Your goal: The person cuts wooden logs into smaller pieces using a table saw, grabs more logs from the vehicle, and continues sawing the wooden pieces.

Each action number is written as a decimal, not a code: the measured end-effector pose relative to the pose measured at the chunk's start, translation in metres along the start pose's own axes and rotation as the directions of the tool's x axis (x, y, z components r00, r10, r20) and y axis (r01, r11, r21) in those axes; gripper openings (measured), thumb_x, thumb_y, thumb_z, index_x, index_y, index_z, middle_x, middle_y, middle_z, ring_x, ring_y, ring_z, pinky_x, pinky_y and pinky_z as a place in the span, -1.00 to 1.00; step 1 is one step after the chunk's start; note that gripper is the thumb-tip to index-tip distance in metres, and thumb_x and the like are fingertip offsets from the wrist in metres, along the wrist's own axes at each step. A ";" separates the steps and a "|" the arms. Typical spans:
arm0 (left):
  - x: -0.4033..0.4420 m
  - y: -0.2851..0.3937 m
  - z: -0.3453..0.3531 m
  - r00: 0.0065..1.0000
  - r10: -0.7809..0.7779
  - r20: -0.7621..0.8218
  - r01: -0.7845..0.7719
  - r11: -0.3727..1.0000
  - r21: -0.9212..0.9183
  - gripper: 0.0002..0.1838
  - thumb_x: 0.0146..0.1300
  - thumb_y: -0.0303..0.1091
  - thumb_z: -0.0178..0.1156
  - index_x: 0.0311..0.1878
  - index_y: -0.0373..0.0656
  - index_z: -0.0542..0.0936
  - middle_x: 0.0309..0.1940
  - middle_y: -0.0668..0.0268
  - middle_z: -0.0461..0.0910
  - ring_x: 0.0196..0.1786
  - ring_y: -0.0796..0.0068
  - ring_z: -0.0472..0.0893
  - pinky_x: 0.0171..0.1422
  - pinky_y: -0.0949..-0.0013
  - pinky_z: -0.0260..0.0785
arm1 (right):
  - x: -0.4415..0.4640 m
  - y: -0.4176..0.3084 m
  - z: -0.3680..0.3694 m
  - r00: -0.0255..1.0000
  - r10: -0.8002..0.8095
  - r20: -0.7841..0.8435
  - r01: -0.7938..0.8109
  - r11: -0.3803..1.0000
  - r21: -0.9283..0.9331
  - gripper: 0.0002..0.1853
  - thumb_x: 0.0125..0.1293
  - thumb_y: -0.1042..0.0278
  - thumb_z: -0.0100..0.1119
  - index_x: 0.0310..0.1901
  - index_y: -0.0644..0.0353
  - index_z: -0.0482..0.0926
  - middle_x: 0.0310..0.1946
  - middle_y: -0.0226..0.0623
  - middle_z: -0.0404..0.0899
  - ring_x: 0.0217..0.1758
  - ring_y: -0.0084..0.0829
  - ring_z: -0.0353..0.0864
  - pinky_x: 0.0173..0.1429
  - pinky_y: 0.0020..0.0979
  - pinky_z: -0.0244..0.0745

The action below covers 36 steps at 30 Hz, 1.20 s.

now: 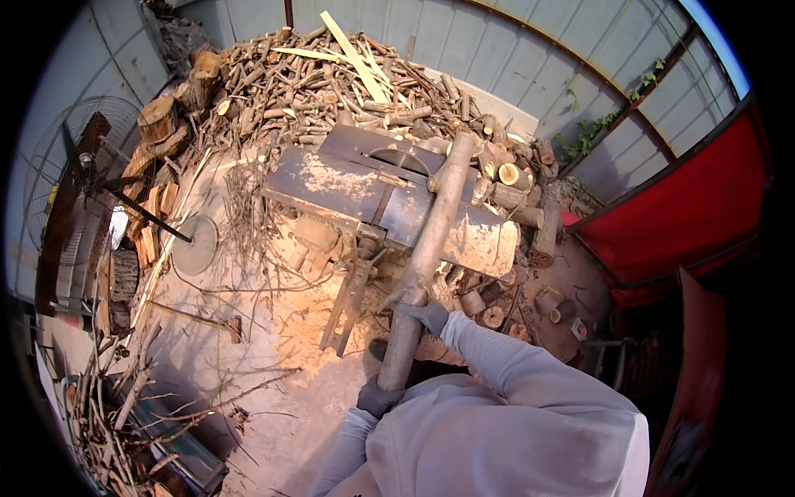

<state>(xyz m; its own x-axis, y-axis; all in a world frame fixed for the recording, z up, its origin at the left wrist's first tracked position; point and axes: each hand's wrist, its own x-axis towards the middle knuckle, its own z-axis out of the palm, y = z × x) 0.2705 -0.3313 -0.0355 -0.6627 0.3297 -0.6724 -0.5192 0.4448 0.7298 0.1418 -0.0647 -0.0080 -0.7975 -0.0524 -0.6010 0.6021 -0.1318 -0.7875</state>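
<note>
A long, bare log (439, 215) slants across the metal saw table (335, 178), its far end beside the circular saw blade (402, 159). Whether log and blade touch, I cannot tell. My left hand (379, 398), in a grey glove, is closed around the log's near end, close to my body. Farther up, my gloved right hand (426, 316) grips the log near a short branch stub, short of the table's front edge. Sawdust lies on the tabletop, and the blade rises through a slot.
Behind the table a large heap of cut branches (290, 91) leans toward the metal wall (497, 50). Short logs (493, 316) lie to the right and below. A caged fan (83, 166) stands at left, thin branches (124, 414) at lower left. A red sheet (671, 207) hangs at right.
</note>
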 end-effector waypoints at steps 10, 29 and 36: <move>-0.017 0.034 -0.017 1.000 -0.005 -0.017 0.004 0.996 -0.088 -0.20 -0.19 -0.04 0.54 0.14 -0.32 0.61 -0.13 0.06 0.74 -0.11 0.29 0.73 0.04 0.23 0.57 | 0.007 -0.033 0.024 0.984 0.116 -0.133 -0.147 0.956 -0.254 -0.32 0.08 -0.08 0.58 0.01 0.43 0.69 -0.16 -0.16 0.76 -0.12 -0.38 0.75 -0.01 -0.36 0.64; -0.027 0.050 -0.036 0.999 -0.022 -0.040 0.008 0.952 -0.306 -0.35 -0.12 -0.19 0.50 0.08 -0.33 0.63 -0.20 0.17 0.73 -0.23 0.40 0.70 -0.09 0.28 0.59 | 0.094 0.057 -0.008 0.895 -0.295 0.335 0.445 0.653 -0.613 -0.64 0.44 0.36 0.18 0.20 -0.28 0.66 0.02 -0.36 0.75 -0.18 -0.26 0.78 -0.04 -0.33 0.68; -0.027 0.048 -0.033 0.999 -0.048 -0.007 0.040 0.906 -0.421 -0.32 -0.11 -0.22 0.53 0.11 -0.36 0.60 -0.20 0.18 0.73 -0.24 0.42 0.70 -0.10 0.33 0.60 | 0.040 -0.038 0.038 0.992 0.117 -0.053 -0.127 0.854 -0.504 -0.54 0.30 0.00 0.42 -0.01 0.28 0.74 -0.11 -0.12 0.76 -0.12 -0.40 0.76 0.02 -0.40 0.63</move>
<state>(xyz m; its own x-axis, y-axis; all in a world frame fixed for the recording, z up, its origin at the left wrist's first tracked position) 0.2454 -0.3464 0.0215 -0.6409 0.3024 -0.7056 -0.7244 0.0659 0.6862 0.0856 -0.0997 0.0027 -0.7185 -0.0153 -0.6953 0.6352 0.3926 -0.6651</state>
